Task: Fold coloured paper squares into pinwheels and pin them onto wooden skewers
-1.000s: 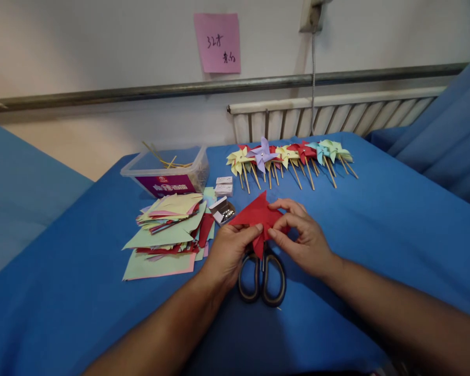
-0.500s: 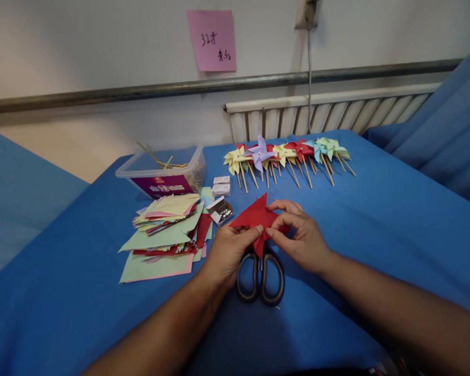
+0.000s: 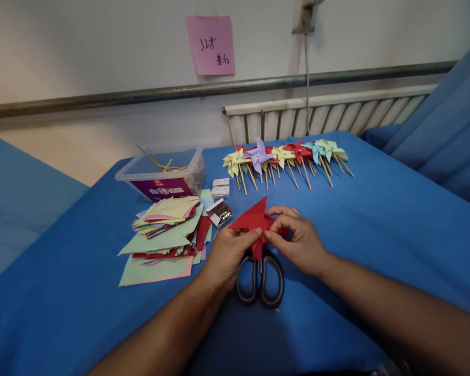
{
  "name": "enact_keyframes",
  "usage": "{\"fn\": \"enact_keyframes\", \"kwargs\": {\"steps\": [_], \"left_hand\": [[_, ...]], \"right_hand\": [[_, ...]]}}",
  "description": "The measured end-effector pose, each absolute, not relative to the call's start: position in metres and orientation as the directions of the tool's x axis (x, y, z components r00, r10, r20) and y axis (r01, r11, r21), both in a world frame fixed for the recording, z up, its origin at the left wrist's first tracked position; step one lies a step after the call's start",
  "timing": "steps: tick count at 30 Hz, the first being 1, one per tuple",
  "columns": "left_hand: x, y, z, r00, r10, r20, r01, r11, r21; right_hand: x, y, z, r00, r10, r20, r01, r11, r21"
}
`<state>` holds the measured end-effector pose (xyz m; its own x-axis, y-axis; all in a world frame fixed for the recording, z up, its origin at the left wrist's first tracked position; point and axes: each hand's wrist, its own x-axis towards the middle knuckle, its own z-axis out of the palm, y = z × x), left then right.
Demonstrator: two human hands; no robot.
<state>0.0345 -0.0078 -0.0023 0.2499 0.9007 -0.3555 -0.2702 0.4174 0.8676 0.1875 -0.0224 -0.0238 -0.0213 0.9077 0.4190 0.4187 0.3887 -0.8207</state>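
Between both hands is a red paper pinwheel [image 3: 254, 215], its points folded in toward the middle. My left hand [image 3: 232, 250] is closed on it from the left, with the thumb pressed near the centre. With thumb and fingers, my right hand [image 3: 295, 237] pinches the paper at the right of the centre. Whether a pin sits at its middle is hidden by the fingertips. Scissors [image 3: 272, 282] with black handles lie on the table just below the pinwheel, their blades covered by paper and hands.
Left stands a stack of coloured paper [image 3: 160, 240]; behind it, a clear plastic box [image 3: 198, 172] holds thin sticks. Near the stack are an open small box [image 3: 219, 213] of shiny pins and small white boxes [image 3: 221, 188]. Several finished pinwheels [image 3: 259, 155] line the far edge.
The right fingers have shifted slightly over the red paper, and its upper point leans a little differently. Both hands keep their hold. The whole view has moved slightly.
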Motion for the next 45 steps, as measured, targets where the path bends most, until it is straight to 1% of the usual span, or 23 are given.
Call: {"fn": "enact_keyframes", "kwargs": {"steps": [4, 7, 9, 11, 13, 15, 17, 19, 21, 24, 27, 29, 31, 34, 36, 38, 41, 45], "left_hand": [[0.033, -0.006, -0.004, 0.221, 0.895, -0.388, -0.202, 0.432, 0.879], [0.031, -0.004, -0.003, 0.230, 0.895, -0.383, -0.175, 0.425, 0.888], [0.029, -0.003, -0.001, 0.268, 0.890, -0.369, -0.166, 0.420, 0.892], [0.026, -0.002, 0.001, 0.308, 0.878, -0.366, -0.138, 0.422, 0.896], [0.024, -0.002, 0.004, 0.331, 0.865, -0.377, -0.087, 0.426, 0.900], [0.022, -0.002, 0.006, 0.353, 0.851, -0.389, -0.012, 0.420, 0.907], [0.021, -0.002, 0.009, 0.396, 0.831, -0.391, 0.080, 0.393, 0.916], [0.021, -0.003, 0.012, 0.439, 0.810, -0.388, 0.166, 0.351, 0.921], [0.020, -0.004, 0.015, 0.461, 0.799, -0.386, 0.238, 0.308, 0.921], [0.019, -0.004, 0.017, 0.487, 0.783, -0.388, 0.305, 0.263, 0.915], [0.019, -0.003, 0.015, 0.502, 0.777, -0.381, 0.327, 0.237, 0.915], [0.019, -0.002, 0.012, 0.477, 0.804, -0.356, 0.312, 0.223, 0.923], [0.020, -0.002, 0.009, 0.422, 0.849, -0.319, 0.240, 0.235, 0.942], [0.023, -0.003, 0.006, 0.351, 0.883, -0.311, -0.008, 0.335, 0.942], [0.025, -0.006, 0.005, 0.381, 0.861, -0.338, -0.180, 0.427, 0.886], [0.027, -0.009, 0.004, 0.420, 0.834, -0.358, -0.273, 0.492, 0.827], [0.031, -0.013, 0.003, 0.393, 0.838, -0.379, -0.324, 0.512, 0.796], [0.036, -0.015, 0.001, 0.370, 0.856, -0.362, -0.330, 0.485, 0.810]], "right_hand": [[0.187, -0.024, -0.023, -0.029, 0.916, 0.401, 0.385, 0.380, -0.841], [0.189, -0.023, -0.022, 0.009, 0.929, 0.371, 0.295, 0.352, -0.888], [0.192, -0.020, -0.021, 0.085, 0.946, 0.313, 0.162, 0.297, -0.941], [0.196, -0.016, -0.021, 0.136, 0.972, 0.194, -0.009, 0.197, -0.980], [0.202, -0.011, -0.020, 0.122, 0.989, 0.078, -0.153, 0.096, -0.984], [0.207, -0.009, -0.017, 0.050, 0.999, 0.019, -0.224, 0.030, -0.974], [0.210, -0.009, -0.015, -0.064, 0.998, -0.003, -0.223, -0.017, -0.975], [0.209, -0.012, -0.012, -0.196, 0.980, -0.022, -0.169, -0.056, -0.984], [0.207, -0.016, -0.012, -0.288, 0.957, -0.035, -0.103, -0.068, -0.992], [0.202, -0.020, -0.014, -0.351, 0.936, -0.032, -0.044, -0.050, -0.998], [0.197, -0.022, -0.017, -0.357, 0.933, -0.039, -0.072, -0.069, -0.995], [0.195, -0.022, -0.018, -0.322, 0.946, -0.038, -0.113, -0.078, -0.990], [0.192, -0.021, -0.019, -0.233, 0.972, -0.024, -0.147, -0.060, -0.987], [0.187, -0.019, -0.021, -0.022, 1.000, 0.000, -0.181, -0.004, -0.984], [0.185, -0.018, -0.022, 0.109, 0.994, 0.016, -0.193, 0.037, -0.981], [0.184, -0.017, -0.022, 0.200, 0.979, 0.037, -0.191, 0.076, -0.979], [0.182, -0.018, -0.020, 0.248, 0.966, 0.065, -0.170, 0.110, -0.979], [0.177, -0.022, -0.021, 0.188, 0.980, 0.059, -0.163, 0.091, -0.982]]}}
